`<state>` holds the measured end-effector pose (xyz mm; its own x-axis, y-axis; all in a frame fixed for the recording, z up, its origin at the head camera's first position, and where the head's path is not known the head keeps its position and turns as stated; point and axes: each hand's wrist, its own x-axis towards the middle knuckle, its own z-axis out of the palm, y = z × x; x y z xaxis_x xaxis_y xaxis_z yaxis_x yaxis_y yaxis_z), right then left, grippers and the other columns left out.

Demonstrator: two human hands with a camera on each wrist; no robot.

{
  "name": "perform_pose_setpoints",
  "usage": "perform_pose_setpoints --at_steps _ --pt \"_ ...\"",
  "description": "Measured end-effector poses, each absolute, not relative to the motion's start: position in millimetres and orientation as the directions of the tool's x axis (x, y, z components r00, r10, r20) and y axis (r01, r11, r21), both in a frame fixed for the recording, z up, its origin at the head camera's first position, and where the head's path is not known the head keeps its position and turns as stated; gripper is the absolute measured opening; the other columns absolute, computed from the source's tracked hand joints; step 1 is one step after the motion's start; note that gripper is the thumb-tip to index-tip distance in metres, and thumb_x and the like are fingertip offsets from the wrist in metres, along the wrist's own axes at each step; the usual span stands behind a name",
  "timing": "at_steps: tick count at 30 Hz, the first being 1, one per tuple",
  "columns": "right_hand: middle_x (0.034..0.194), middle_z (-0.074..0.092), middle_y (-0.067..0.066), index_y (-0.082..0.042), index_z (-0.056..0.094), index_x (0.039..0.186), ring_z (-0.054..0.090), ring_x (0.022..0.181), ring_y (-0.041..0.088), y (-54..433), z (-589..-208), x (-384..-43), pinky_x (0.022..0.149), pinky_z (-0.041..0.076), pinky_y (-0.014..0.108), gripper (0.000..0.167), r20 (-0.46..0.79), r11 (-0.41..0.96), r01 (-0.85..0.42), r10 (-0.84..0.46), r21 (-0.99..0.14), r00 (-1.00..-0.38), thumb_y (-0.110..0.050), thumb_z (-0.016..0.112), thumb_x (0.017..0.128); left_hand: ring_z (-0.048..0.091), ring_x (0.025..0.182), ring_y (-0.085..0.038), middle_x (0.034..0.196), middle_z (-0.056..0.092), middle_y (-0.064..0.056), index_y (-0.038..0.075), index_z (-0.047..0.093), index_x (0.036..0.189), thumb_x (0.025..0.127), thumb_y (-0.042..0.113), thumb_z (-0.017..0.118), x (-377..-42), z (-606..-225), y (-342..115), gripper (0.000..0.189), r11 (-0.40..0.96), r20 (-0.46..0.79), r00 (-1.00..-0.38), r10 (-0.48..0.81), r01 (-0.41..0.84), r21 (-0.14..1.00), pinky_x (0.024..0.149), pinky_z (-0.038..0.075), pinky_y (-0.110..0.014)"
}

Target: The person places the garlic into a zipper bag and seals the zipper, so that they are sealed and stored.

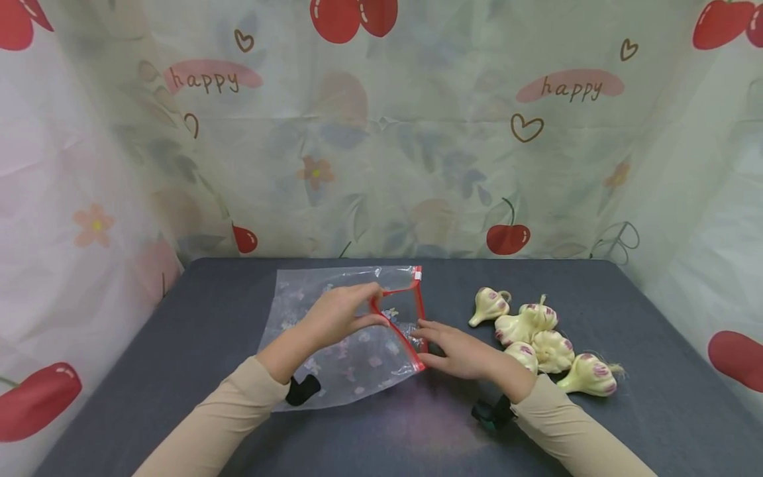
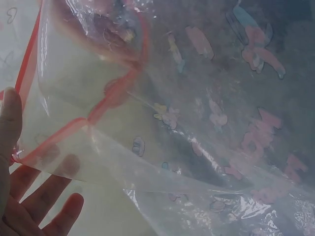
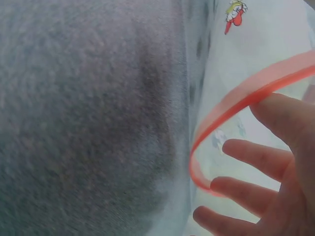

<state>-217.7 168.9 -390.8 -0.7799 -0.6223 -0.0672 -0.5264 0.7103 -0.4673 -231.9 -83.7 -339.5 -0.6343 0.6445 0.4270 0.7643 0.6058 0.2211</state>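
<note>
A clear zip bag (image 1: 352, 381) with pastel prints lies on the dark table, its red-edged mouth toward the right. My left hand (image 1: 342, 315) pinches the upper layer's red edge between thumb and fingers, lifting it so the mouth gapes. In the left wrist view the left thumb (image 2: 11, 120) is at the red strip, and the other fingers show partly through the film. At the mouth is my right hand (image 1: 461, 352), fingers extended and spread. The right wrist view has its thumb (image 3: 275, 110) touching the curved red strip (image 3: 216, 115), the fingers beside the film.
Several garlic bulbs (image 1: 553, 351) are grouped on the table right of the bag, near the right forearm. A white slider (image 1: 418, 275) sits at the far corner of the bag's mouth. Printed curtains (image 1: 381, 165) surround the table (image 1: 197, 344) at the back and sides.
</note>
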Motion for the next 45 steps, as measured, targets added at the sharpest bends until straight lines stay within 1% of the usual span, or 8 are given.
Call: perform_pose_setpoints --at_steps 10,16,22,31,34,37,40,45 --pt "0.137 0.05 0.017 -0.004 0.052 0.13 0.045 0.13 0.034 177.9 -378.1 -212.9 0.103 0.039 0.05 0.046 0.083 0.665 -0.597 -0.635 -0.449 -0.768 -0.029 0.059 0.092 0.049 0.061 -0.006 0.089 0.067 0.002 0.014 0.052 0.092 0.078 0.033 0.074 -234.7 -338.9 -83.7 0.033 0.612 0.434 -0.648 0.626 0.753 0.241 0.053 0.035 -0.016" --pt "0.137 0.051 0.014 -0.008 0.054 0.13 0.046 0.129 0.032 184.8 -371.0 -207.4 0.103 0.04 0.05 0.045 0.118 0.689 -0.563 -0.58 -0.457 -0.806 -0.029 0.061 0.091 0.053 0.063 -0.008 0.089 0.068 0.002 0.015 0.051 0.091 0.077 0.033 0.075 -233.9 -337.7 -84.1 0.033 0.606 0.444 -0.646 0.621 0.755 0.252 0.053 0.035 -0.017" --pt "0.135 0.053 0.012 -0.007 0.054 0.129 0.049 0.127 0.03 194.6 -365.5 -203.7 0.102 0.041 0.049 0.046 0.17 0.681 -0.563 -0.555 -0.469 -0.814 -0.027 0.063 0.089 0.059 0.069 -0.01 0.091 0.068 0.003 0.014 0.052 0.095 0.078 0.032 0.073 -234.0 -338.0 -85.6 0.033 0.616 0.441 -0.659 0.61 0.744 0.259 0.056 0.037 -0.018" --pt "0.13 0.058 0.006 -0.011 0.053 0.129 0.056 0.117 0.023 217.3 -359.1 -198.0 0.093 0.047 0.042 0.048 0.234 0.686 -0.559 -0.514 -0.465 -0.825 -0.032 0.065 0.088 0.062 0.074 -0.011 0.093 0.068 0.004 0.014 0.053 0.096 0.079 0.034 0.072 -234.9 -340.2 -89.2 0.033 0.632 0.429 -0.683 0.59 0.722 0.281 0.058 0.04 -0.019" --pt "0.129 0.058 0.007 -0.01 0.053 0.13 0.058 0.111 0.023 225.9 -357.2 -196.1 0.089 0.049 0.041 0.05 0.243 0.694 -0.555 -0.503 -0.459 -0.83 -0.03 0.067 0.086 0.062 0.075 -0.011 0.093 0.068 0.004 0.014 0.053 0.097 0.08 0.034 0.072 -234.5 -340.6 -90.3 0.032 0.632 0.43 -0.686 0.587 0.72 0.287 0.059 0.04 -0.019" --pt "0.129 0.058 0.009 -0.008 0.053 0.13 0.057 0.113 0.026 234.7 -355.1 -194.3 0.089 0.048 0.043 0.052 0.241 0.696 -0.542 -0.489 -0.471 -0.838 -0.029 0.069 0.085 0.062 0.074 -0.012 0.093 0.068 0.003 0.015 0.052 0.097 0.08 0.032 0.072 -234.0 -340.8 -91.3 0.032 0.627 0.429 -0.684 0.59 0.723 0.292 0.058 0.039 -0.019" --pt "0.13 0.057 0.011 -0.006 0.053 0.129 0.051 0.123 0.031 244.6 -352.8 -191.6 0.094 0.045 0.048 0.055 0.223 0.693 -0.525 -0.483 -0.494 -0.847 -0.029 0.071 0.083 0.061 0.071 -0.012 0.093 0.068 0.001 0.014 0.052 0.097 0.08 0.031 0.073 -233.8 -341.0 -92.0 0.032 0.621 0.428 -0.681 0.594 0.727 0.295 0.056 0.038 -0.018" --pt "0.13 0.056 0.014 -0.004 0.053 0.129 0.05 0.122 0.035 261.3 -351.5 -187.0 0.092 0.046 0.05 0.06 0.178 0.702 -0.502 -0.484 -0.505 -0.857 -0.033 0.072 0.081 0.055 0.064 -0.009 0.093 0.068 0.0 0.011 0.053 0.098 0.079 0.03 0.073 -233.3 -341.1 -92.7 0.033 0.617 0.425 -0.679 0.599 0.729 0.295 0.054 0.035 -0.017"
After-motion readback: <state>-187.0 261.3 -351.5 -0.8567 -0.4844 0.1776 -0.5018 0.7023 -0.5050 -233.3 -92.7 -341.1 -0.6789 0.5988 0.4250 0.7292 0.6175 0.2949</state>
